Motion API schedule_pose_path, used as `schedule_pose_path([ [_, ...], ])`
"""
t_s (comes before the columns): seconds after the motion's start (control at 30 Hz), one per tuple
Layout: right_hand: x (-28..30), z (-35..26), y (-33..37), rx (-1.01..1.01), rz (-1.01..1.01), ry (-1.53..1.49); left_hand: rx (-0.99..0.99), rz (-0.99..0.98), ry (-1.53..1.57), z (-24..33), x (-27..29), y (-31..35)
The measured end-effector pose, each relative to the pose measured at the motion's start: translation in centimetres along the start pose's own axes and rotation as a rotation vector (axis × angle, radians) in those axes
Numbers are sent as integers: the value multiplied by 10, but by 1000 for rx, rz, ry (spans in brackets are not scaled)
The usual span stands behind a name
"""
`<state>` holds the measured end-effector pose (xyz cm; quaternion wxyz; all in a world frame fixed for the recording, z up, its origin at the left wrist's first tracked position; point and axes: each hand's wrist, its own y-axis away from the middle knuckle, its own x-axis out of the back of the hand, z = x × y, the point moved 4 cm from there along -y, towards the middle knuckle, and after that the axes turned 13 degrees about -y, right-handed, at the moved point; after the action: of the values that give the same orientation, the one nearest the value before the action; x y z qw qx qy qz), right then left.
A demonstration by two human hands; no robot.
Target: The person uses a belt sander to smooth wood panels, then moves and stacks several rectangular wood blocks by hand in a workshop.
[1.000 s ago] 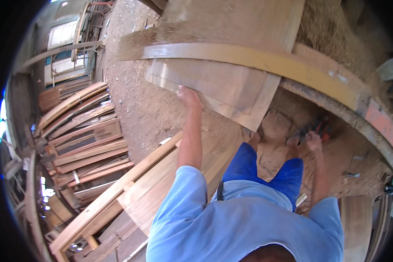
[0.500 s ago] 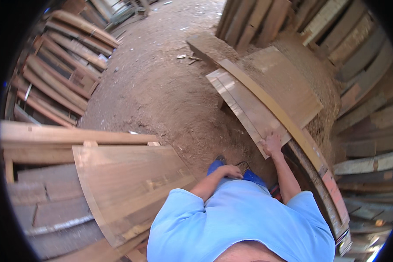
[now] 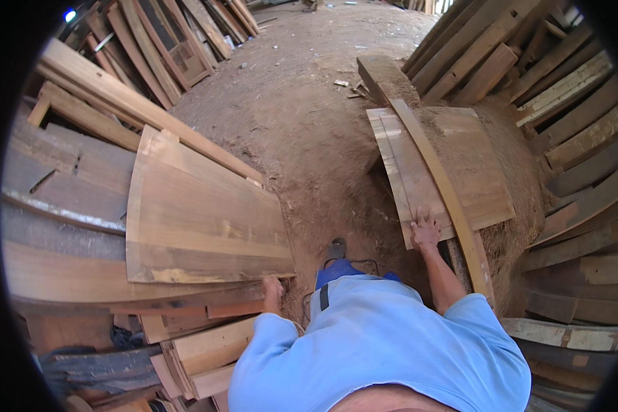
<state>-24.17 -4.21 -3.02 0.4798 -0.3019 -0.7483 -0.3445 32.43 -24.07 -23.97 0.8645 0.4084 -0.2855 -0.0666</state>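
My right hand (image 3: pixel 426 232) lies with fingers spread on the near end of a flat wooden panel (image 3: pixel 408 172). A long narrow yellowish wooden strip (image 3: pixel 432 165) runs lengthwise over that panel, just right of the hand. At my left, my left hand (image 3: pixel 273 294) is down by the near right corner of a wide brown wooden panel (image 3: pixel 209 213), which rests on stacked boards. Its fingers are small and partly hidden at the edge, so I cannot tell whether they grip the wood.
A long beam (image 3: pixel 144 113) runs behind the left panel. Cut planks (image 3: pixel 209 347) are piled below it. Leaning boards (image 3: pixel 474 51) stand at the far right, and stacked timber (image 3: pixel 584 268) lines the right side. Sawdust and scraps cover the dirt floor (image 3: pixel 302 130).
My left hand has moved from my lap out to the left panel's near corner. The view has turned; my right hand stays on the right panel.
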Motion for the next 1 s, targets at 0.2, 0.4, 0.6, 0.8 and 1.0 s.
schedule_pose_path([
  [0.2, -10, -27, -6, 70, -337, 288, -4, -258, -67, -208, -66, 103],
  [0.4, -23, -24, -9, 466, -163, 504, 220, 272, 355, -240, -9, 120],
  [0.6, -22, -38, -23, 462, -142, 481, 85, 721, 1411, -190, 152, 136],
  [0.8, -21, -1, -66, 428, -162, 441, 384, 1218, -423, -133, 374, 201],
  [1.0, -7, -48, -34, 182, -289, 554, 690, 817, -506, -214, 476, 207],
])
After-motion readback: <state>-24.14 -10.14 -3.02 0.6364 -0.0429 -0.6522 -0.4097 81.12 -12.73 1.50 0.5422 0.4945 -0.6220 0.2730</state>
